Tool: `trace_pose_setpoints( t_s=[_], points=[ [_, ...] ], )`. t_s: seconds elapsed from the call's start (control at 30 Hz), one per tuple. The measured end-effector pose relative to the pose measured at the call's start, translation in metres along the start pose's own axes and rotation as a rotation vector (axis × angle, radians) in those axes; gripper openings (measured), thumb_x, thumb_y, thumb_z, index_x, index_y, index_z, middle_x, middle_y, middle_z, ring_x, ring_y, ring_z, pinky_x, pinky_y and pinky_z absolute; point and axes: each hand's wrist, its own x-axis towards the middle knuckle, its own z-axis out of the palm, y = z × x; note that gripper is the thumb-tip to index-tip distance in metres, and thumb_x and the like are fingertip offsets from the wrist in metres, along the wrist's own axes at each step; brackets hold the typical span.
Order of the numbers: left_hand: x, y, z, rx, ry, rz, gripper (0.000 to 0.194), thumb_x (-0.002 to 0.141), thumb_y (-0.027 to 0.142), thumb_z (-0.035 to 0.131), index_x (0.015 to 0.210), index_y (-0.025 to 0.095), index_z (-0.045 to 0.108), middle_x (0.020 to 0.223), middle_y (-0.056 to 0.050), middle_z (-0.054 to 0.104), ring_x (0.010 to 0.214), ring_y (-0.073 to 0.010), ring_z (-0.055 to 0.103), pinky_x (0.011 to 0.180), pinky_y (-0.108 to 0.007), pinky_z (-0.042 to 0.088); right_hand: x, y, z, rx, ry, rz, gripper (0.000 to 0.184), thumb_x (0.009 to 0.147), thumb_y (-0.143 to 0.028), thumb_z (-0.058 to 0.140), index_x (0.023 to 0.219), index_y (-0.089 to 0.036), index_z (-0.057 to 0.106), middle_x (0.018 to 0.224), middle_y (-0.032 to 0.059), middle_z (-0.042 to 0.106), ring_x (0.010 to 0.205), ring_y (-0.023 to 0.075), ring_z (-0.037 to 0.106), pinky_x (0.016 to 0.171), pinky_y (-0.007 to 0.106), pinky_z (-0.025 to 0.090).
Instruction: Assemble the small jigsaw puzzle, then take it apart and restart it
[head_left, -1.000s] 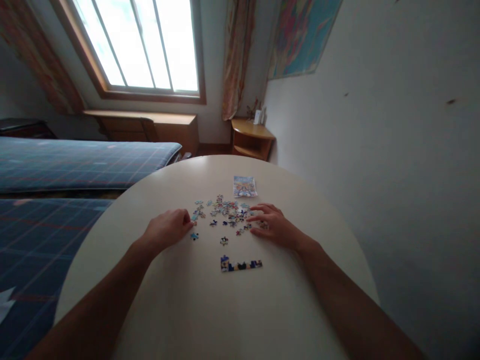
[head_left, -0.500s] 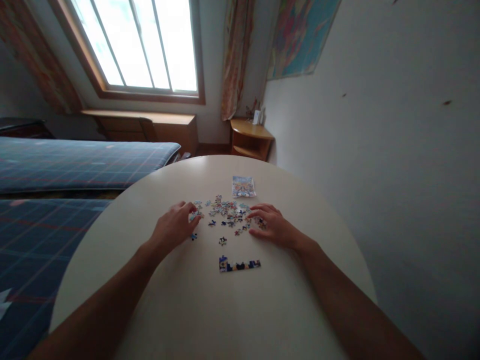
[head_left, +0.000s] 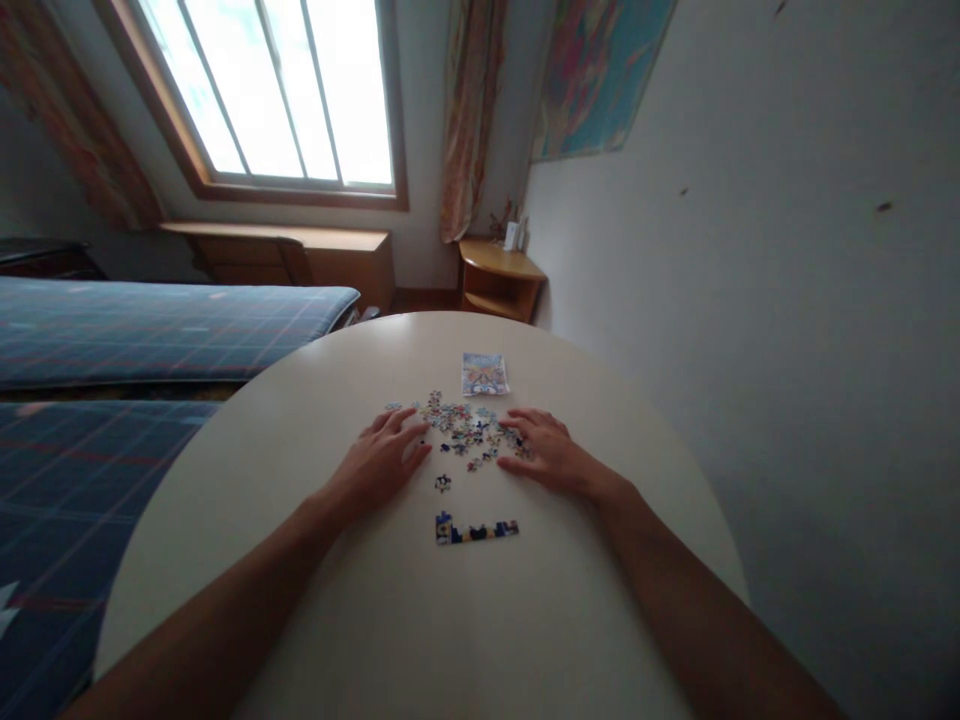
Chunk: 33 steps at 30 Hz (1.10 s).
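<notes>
Loose jigsaw puzzle pieces [head_left: 454, 418] lie in a scattered heap on the round table, between my two hands. My left hand [head_left: 386, 452] rests at the heap's left edge with its fingers apart, covering some pieces. On the right side, my right hand [head_left: 544, 450] has its fingers spread over a few pieces, with no piece visibly gripped. A single puzzle piece [head_left: 443, 483] sits by itself nearer me. Below it lies a joined strip of puzzle pieces [head_left: 478, 532], with its left end rising higher. Beyond the heap is a printed picture packet [head_left: 484, 374].
The cream round table [head_left: 480, 630] carries everything. A bed with a plaid blue mattress [head_left: 172, 330] adjoins on the left, and a white wall [head_left: 750, 330] rises on the right. A wooden corner shelf [head_left: 501, 262] and a desk [head_left: 345, 240] stand beyond.
My left hand has moved right, toward the heap, and now covers pieces that were in sight. My right hand has hardly moved.
</notes>
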Motion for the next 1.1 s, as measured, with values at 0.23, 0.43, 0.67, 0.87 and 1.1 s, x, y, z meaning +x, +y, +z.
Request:
trace_pose_setpoints(
  t_s=[0.23,0.43,0.67,0.87,1.1],
  points=[
    [0.001,0.003,-0.004,-0.009,0.041,-0.045,0.033,0.095,0.038,0.047,0.116,0.020,0.066,0.135,-0.010,0.058,0.127,-0.0298,0.048,0.106,-0.049,0.042,-0.001,0.001,0.000,0.014,0.050,-0.004,0.060,0.083,-0.053,0.063,0.133,-0.022,0.053,0.142,0.0135,0.050,0.132,0.0297,0.043,0.110,0.049,0.031],
    [0.004,-0.004,0.000,0.026,0.089,-0.105,0.043,0.095,0.038,0.046,0.131,0.017,0.057,0.141,-0.011,0.053,0.129,-0.0297,0.046,0.107,-0.047,0.041,0.001,0.002,0.002,0.009,0.045,0.010,0.057,0.083,-0.051,0.062,0.133,-0.023,0.055,0.142,0.0131,0.050,0.132,0.0300,0.043,0.110,0.051,0.029],
    [0.007,-0.010,0.006,0.024,0.084,-0.176,0.046,0.095,0.040,0.043,0.134,0.017,0.055,0.144,-0.011,0.050,0.135,-0.0294,0.043,0.110,-0.047,0.037,0.008,-0.005,0.008,-0.010,0.140,0.098,0.037,0.091,-0.032,0.052,0.126,-0.026,0.063,0.133,0.0092,0.057,0.125,0.0258,0.047,0.108,0.047,0.032],
    [0.007,-0.006,0.009,0.013,0.061,-0.167,0.044,0.097,0.038,0.041,0.133,0.017,0.056,0.145,-0.011,0.050,0.136,-0.0291,0.042,0.111,-0.047,0.036,0.015,-0.012,0.012,-0.013,0.227,0.147,0.027,0.087,-0.030,0.058,0.111,-0.028,0.071,0.121,0.0072,0.062,0.114,0.0243,0.053,0.102,0.043,0.036],
    [0.006,0.001,0.007,0.004,0.069,-0.132,0.040,0.097,0.034,0.041,0.131,0.019,0.057,0.142,-0.009,0.053,0.134,-0.0282,0.043,0.111,-0.047,0.036,0.020,-0.012,0.012,0.016,0.252,0.176,0.020,0.082,-0.029,0.064,0.099,-0.019,0.071,0.113,0.0086,0.067,0.108,0.0235,0.057,0.098,0.037,0.041]
  ],
)
